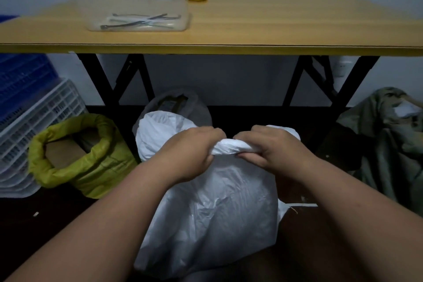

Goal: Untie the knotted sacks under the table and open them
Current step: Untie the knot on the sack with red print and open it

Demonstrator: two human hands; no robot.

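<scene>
Currently both hands side by side, left (194, 153) and right (270, 149) each gripping the twisted neck of the white sack (212, 213), arms extended forward.

Dim, soft-focus view; deep shadow below, edges bowed by wide-angle lens.

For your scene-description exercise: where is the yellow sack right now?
The yellow sack stands on the floor at the left of the head view, under the table's left end, between the white crates and the white sack.
</scene>
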